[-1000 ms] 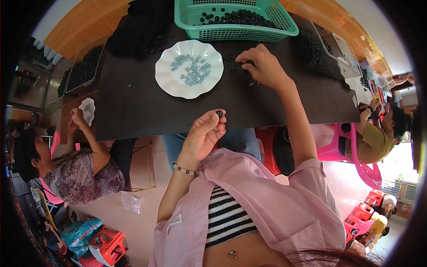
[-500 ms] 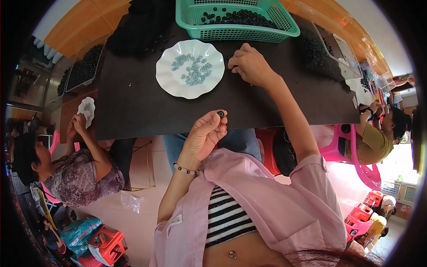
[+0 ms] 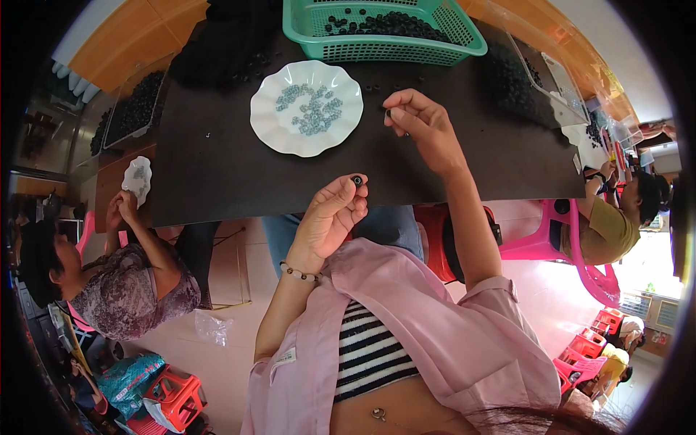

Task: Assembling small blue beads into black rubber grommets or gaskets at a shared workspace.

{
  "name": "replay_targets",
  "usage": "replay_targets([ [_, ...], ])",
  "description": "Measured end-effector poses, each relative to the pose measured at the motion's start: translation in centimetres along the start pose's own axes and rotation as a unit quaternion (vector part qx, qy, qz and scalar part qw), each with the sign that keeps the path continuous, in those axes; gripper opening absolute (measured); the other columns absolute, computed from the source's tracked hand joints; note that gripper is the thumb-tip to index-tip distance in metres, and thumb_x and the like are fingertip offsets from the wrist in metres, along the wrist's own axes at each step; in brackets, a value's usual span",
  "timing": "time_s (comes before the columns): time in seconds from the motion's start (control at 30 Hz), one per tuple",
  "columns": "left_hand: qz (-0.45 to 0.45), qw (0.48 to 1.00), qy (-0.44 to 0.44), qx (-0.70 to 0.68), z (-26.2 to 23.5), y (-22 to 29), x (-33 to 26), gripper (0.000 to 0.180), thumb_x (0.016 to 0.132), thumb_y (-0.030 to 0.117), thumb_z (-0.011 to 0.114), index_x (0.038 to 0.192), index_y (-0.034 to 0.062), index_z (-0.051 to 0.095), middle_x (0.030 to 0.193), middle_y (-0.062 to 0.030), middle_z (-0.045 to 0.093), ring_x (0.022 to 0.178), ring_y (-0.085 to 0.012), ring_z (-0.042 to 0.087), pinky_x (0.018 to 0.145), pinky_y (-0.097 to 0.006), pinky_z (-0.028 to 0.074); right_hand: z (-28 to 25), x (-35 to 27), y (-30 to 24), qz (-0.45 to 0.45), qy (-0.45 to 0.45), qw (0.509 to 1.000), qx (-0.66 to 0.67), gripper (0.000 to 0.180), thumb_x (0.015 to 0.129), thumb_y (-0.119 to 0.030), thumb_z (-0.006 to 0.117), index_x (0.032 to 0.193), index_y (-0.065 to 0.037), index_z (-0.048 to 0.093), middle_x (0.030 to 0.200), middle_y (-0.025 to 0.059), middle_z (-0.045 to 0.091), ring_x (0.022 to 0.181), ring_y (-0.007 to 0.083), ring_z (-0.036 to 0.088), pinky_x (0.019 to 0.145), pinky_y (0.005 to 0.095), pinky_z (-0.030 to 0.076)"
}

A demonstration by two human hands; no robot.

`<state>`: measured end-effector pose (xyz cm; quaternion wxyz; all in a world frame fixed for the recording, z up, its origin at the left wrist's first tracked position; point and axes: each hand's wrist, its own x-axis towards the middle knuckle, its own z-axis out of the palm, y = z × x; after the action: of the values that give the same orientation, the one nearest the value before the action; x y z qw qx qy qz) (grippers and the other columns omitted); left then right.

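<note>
Left hand: fingers curled, pinching a small round black ring at the near table edge. Right hand: fingertips narrowed on a tiny dark piece. Left of it, scalloped glossy white plate holding pale beads; ribbed green basket beyond.

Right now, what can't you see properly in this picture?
- Head view: the tiny dark ring pinched in the left hand is too small to show its details.
- The right hand curls over something on the dark table; its fingers hide it.
- The green basket is cut off by the top edge.
- The little pale pieces on the white plate are too small to tell apart.
</note>
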<state>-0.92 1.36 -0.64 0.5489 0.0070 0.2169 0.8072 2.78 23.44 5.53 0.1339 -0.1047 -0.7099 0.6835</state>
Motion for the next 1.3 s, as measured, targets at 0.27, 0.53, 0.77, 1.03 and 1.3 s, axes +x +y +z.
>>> replay_targets([
  [0.27, 0.007, 1.0, 0.018, 0.004, 0.4, -0.3, -0.6, 0.025, 0.092, 0.02, 0.064, 0.109, 0.0015, 0.062, 0.088, -0.0012, 0.061, 0.073, -0.0072, 0.057, 0.071, -0.021, 0.049, 1.7, -3.1, 0.4, 0.017, -0.047, 0.99, 0.132, 0.02, 0.093, -0.017, 0.06, 0.107, -0.002, 0.062, 0.09, 0.0083, 0.068, 0.074, 0.0076, 0.055, 0.07, 0.0213, 0.044],
  [0.53, 0.046, 0.998, 0.029, 0.018, 1.5, -0.3, -2.2, 0.025, 0.092, 0.019, 0.063, 0.109, 0.001, 0.062, 0.087, 0.0, 0.06, 0.073, -0.0064, 0.055, 0.071, -0.02, 0.048, 3.3, -4.7, 0.4, 0.039, -0.051, 0.982, 0.179, 0.016, 0.092, -0.019, 0.063, 0.099, -0.005, 0.058, 0.095, 0.0145, 0.07, 0.071, 0.0084, 0.056, 0.069, 0.0217, 0.046],
  [0.77, 0.071, 0.994, 0.048, 0.064, 2.6, -0.1, -3.3, 0.024, 0.093, 0.02, 0.062, 0.109, 0.0024, 0.064, 0.086, 0.0015, 0.061, 0.074, -0.0051, 0.054, 0.071, -0.018, 0.047, 4.5, -5.8, 1.0, 0.028, -0.042, 0.981, 0.188, 0.017, 0.09, -0.021, 0.066, 0.095, -0.006, 0.061, 0.096, 0.0085, 0.067, 0.074, 0.0074, 0.052, 0.071, 0.0209, 0.044],
  [1.03, 0.088, 0.99, 0.057, 0.094, 3.0, -0.3, -3.6, 0.023, 0.092, 0.02, 0.063, 0.107, 0.0023, 0.063, 0.086, 0.0009, 0.06, 0.073, -0.0064, 0.053, 0.07, -0.019, 0.046, 5.5, -6.6, 0.6, -0.003, 0.003, 0.982, 0.189, 0.018, 0.086, -0.019, 0.07, 0.091, -0.003, 0.063, 0.097, 0.0065, 0.063, 0.076, 0.008, 0.053, 0.074, 0.0216, 0.043],
  [1.3, 0.091, 0.992, 0.047, 0.069, 3.2, -0.5, -3.7, 0.022, 0.091, 0.018, 0.064, 0.107, 0.0035, 0.064, 0.089, -0.0015, 0.064, 0.075, -0.0088, 0.058, 0.072, -0.021, 0.05, 7.0, -7.9, 0.7, 0.012, 0.009, 0.965, 0.262, 0.014, 0.086, -0.016, 0.07, 0.087, -0.004, 0.064, 0.103, 0.0066, 0.059, 0.078, 0.0073, 0.056, 0.076, 0.0223, 0.045],
])
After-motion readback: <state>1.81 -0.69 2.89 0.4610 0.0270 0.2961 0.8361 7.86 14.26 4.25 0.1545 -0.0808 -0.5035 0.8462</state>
